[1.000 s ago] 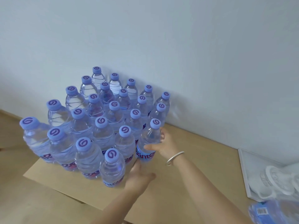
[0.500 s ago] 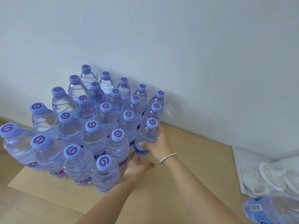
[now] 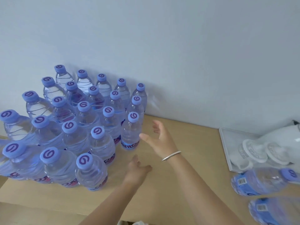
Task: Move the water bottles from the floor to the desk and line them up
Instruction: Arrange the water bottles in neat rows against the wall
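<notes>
water bottles stood packed upright on the table; our right hand and left hand hovered beside them, fingers spread, gripping nothing. we judged a careless nudge could topple the crowded rows.

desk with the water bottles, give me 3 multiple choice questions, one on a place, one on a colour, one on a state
1. Where does the white tray lie?
A. on the desk's right side, by the wall
B. left of the bottle block
C. on top of the bottles

2. What colour are the caps of the standing bottles?
A. red
B. blue-violet with a purple swirl
C. green

3. What is the right hand doing?
A. gripping a cap
B. lifting a bottle
C. open, holding nothing, beside the corner bottle

Key: 1 A, the tray sits at the right near the wall. 2 B, every cap shows it. 3 C, fingers are spread with a gap to the bottle.
</notes>
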